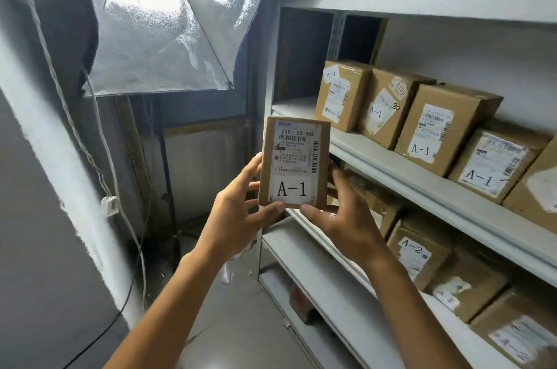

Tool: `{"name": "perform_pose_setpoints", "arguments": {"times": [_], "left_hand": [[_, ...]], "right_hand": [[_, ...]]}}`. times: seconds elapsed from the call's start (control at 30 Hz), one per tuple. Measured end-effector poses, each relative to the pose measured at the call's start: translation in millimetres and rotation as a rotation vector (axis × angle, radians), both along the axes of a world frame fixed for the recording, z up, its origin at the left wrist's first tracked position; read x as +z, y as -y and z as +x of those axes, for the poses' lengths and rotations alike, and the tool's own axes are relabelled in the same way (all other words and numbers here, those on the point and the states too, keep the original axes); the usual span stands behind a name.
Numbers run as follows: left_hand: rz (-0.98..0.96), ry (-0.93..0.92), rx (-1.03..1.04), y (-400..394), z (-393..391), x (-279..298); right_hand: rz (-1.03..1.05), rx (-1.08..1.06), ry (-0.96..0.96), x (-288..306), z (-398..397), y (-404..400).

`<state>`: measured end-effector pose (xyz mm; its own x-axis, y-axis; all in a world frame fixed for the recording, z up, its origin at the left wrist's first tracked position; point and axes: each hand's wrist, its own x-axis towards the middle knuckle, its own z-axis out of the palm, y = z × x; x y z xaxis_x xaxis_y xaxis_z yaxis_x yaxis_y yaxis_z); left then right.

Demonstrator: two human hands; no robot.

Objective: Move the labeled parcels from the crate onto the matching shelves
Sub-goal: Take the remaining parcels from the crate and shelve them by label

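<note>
Now both hands, left hand (241, 211) and right hand (346, 211), grip an upright A-1 parcel (294, 162) by its lower edges. At three o'clock, more A-1 boxes (443, 127) line the shelf (391, 163).

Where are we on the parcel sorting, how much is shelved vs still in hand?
Done: a row of A-1 boxes already sits on the upper shelf, and A-2 boxes sit on the shelf below. In hand: the left hand and right hand hold up a flat parcel labeled A-1, not yet shelved. Left: placing it on the A-1 shelf. The crate is out of view.
</note>
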<state>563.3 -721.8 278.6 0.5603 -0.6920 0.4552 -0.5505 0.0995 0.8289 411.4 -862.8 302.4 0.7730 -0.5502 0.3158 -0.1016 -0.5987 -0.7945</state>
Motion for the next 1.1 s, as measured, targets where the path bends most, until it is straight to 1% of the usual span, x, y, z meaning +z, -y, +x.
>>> {"name": "perform_pose_setpoints", "arguments": {"times": [0.1,0.17,0.23,0.3,0.53,0.63,0.8,1.1], "left_hand": [[0.006,0.028,-0.002,19,33,6],[-0.001,0.032,0.018,25,41,11],[-0.005,0.029,0.009,54,77,10],[-0.021,0.044,0.008,64,87,12],[-0.062,0.014,0.006,157,163,9],[-0.033,0.052,0.022,199,196,8],[-0.018,0.124,0.059,260,243,6],[-0.007,0.129,0.085,340,319,-10]], "right_hand": [[0.003,-0.032,-0.005,4,28,15],[-0.001,-0.038,-0.012,7,38,19],[-0.002,-0.072,-0.001,3,75,46],[-0.005,-0.075,0.012,6,87,51],[-0.073,-0.179,0.074,-5,175,134],[-0.14,-0.246,0.071,-6,209,172],[-0.194,-0.302,0.05,-11,254,227],[-0.245,-0.442,0.029,-23,324,284]]}}
